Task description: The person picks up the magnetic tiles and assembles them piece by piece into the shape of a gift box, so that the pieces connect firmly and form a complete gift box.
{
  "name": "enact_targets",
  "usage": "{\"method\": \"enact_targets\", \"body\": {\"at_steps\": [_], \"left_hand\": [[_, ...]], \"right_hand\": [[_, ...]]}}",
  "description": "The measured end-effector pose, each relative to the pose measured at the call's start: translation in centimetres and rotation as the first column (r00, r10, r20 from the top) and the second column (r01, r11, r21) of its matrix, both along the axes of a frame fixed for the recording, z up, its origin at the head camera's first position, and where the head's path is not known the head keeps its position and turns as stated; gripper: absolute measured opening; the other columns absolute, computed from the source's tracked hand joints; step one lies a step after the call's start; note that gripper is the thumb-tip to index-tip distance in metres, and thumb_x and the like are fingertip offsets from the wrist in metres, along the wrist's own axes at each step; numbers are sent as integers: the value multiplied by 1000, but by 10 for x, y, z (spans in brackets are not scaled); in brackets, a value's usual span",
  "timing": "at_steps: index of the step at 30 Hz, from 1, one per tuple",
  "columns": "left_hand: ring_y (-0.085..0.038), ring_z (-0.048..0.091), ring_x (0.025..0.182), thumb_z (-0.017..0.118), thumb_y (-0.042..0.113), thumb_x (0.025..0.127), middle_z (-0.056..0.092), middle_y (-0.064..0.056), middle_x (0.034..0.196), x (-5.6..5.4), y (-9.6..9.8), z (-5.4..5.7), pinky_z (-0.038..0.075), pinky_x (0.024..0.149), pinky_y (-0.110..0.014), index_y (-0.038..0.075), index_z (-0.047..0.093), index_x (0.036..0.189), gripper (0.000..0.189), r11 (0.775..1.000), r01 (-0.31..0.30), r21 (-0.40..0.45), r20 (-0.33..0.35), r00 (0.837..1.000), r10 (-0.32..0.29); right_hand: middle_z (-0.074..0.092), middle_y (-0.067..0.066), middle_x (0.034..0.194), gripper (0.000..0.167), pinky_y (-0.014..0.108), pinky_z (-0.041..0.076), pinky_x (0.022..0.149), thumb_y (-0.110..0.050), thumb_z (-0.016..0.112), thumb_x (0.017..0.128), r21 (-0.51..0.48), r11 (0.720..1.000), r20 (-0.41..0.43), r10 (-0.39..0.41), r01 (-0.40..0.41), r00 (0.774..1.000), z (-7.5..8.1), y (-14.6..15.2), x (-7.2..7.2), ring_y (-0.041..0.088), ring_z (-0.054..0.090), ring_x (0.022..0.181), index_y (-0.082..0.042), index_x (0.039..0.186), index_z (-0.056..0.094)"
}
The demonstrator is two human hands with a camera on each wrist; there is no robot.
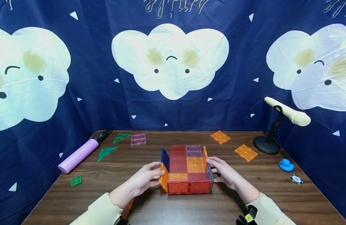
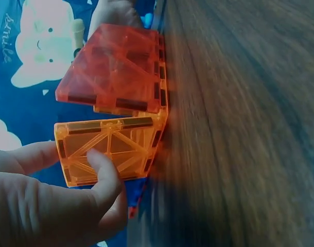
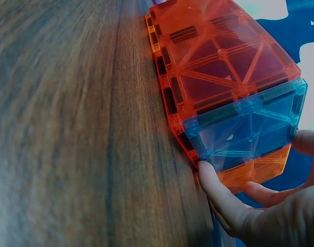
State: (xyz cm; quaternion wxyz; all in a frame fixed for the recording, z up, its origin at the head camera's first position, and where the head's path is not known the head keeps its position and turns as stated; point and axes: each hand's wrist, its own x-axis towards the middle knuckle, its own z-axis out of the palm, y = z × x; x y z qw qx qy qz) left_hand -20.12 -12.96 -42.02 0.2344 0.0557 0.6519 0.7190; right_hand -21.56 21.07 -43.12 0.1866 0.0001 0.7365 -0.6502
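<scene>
"Blue fabric curtain (image 1: 105,93) enclosed the area behind the tile box and to both sides. A wooden table (image 1: 274,200) carried the assembly."

"Where was the tile box (image 1: 199,187) seated?"

"On the tabletop, between the two hands, its red front wall toward the wearer. Microphone (image 1: 288,112), on a black stand (image 1: 266,145): right of the box, toward its rear. Purple pump (image 1: 78,155): well to its left."

"Report both grips."

"Left hand (image 1: 145,177): nearly closed, thumb and fingers pinching the orange side tile (image 2: 108,141) at the box's left front corner. That tile leaned outward; a gap separated its upper part from the red wall. Right hand (image 1: 226,175): spread wider, thumb and forefinger holding the blue tile (image 3: 247,126) at its lower and upper corners, on the box's right side. Another fingertip touched the orange rear tile (image 3: 260,170) beside it."

"List the loose parts."

"Two orange squares (image 1: 246,152) lay beyond the box to the right. A purple square (image 1: 138,139) and two green triangles (image 1: 106,152) lay beyond it to the left. Blue hat (image 1: 286,165) and poker chip (image 1: 296,179): well right of it. Green brick (image 1: 76,181): well left."
</scene>
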Motion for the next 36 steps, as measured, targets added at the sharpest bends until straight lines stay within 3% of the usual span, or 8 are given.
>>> {"method": "enact_targets", "body": {"at_steps": [7,12,16,19,24,28,32,36], "left_hand": [[-26,61,102,60,11,100,53,-23,127,8,11,3,54,89,-42,-11,29,151,64,1000,20,-18,-27,999,-20],[-35,53,116,60,18,100,45,-28,139,22,17,4,53,91,-50,-9,27,152,67,1000,-10,-6,0,1000,10],[-47,36,131,64,24,99,28,-32,149,35,23,4,47,94,-66,-5,17,156,80,1000,4,26,52,999,-6],[-46,33,136,64,18,99,21,-35,150,40,26,4,45,97,-67,-4,10,158,83,998,6,58,64,998,-10],[-35,47,126,62,7,99,23,-36,146,40,30,2,46,101,-58,-8,10,157,79,994,-40,101,61,998,34],[-30,52,120,62,7,99,27,-37,145,39,28,1,47,100,-56,-10,12,156,78,993,-47,111,63,997,40],[-27,54,118,61,9,100,33,-36,144,35,23,0,47,100,-58,-13,18,154,72,994,-59,91,17,998,57],[-25,55,114,58,7,100,40,-32,138,26,16,-1,46,100,-58,-14,27,150,62,989,-131,66,-33,990,134]], "right_hand": [[55,26,134,70,47,58,82,-46,51,105,-17,999,-12,28,-28,1000,-1,1,-1,27,63,109,2,153,33],[55,24,134,66,46,57,83,-44,49,106,28,1000,-21,9,-9,1000,1,2,-4,25,63,106,2,151,37],[53,24,137,61,44,55,89,-41,48,107,73,996,-66,-54,59,996,0,3,-17,29,61,112,2,150,39],[45,29,147,62,48,49,102,-40,45,109,51,996,-120,-61,67,991,-3,4,-31,37,53,127,2,153,34],[39,29,153,58,54,37,112,-35,41,111,-21,1000,-175,-1,-3,985,-7,2,-47,43,40,140,4,153,35],[50,28,145,52,50,43,108,-31,42,111,-48,999,-182,3,-12,983,-10,0,-50,41,47,135,7,147,43],[57,26,137,48,43,50,100,-27,45,110,-60,998,-187,-20,9,982,-9,2,-45,36,55,126,10,142,47],[61,23,129,44,40,55,93,-22,48,109,-76,997,-185,-32,18,982,-6,5,-36,27,62,114,12,138,47]]}}
